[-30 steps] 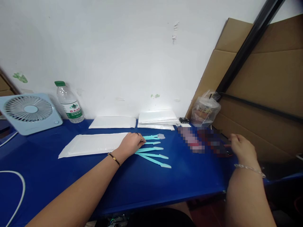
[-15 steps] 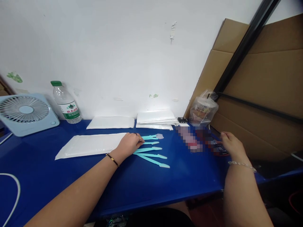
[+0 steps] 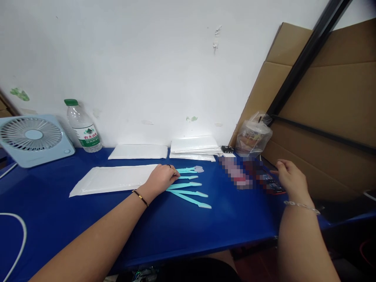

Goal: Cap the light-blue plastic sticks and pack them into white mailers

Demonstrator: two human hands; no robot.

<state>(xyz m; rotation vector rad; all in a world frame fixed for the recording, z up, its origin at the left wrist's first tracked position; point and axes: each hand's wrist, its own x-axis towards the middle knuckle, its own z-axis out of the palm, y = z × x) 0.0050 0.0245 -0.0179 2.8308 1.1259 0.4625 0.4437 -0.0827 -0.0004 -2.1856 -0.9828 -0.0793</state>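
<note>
Several turquoise eyebrow razors lie fanned out on the blue table. My left hand is curled over their handle ends, which it partly hides. Their tips point right, and those at the back have pale translucent covers. Under and left of this hand lies a white padded mailer. My right hand hovers at the right, holding nothing that I can see. Its fingers are partly stretched out, beside a dark, blurred phone-like object. A pinkish pixelated thing lies left of that object.
White packets are stacked against the wall, with another packet beside them. A blue fan and a water bottle stand at the left. A bagged cup and cardboard are at the right. A white cable runs front left.
My right hand has lifted slightly off the dark object and shifted a little right, its fingers more apart. The left hand stays on the razors. The view has shifted slightly.
</note>
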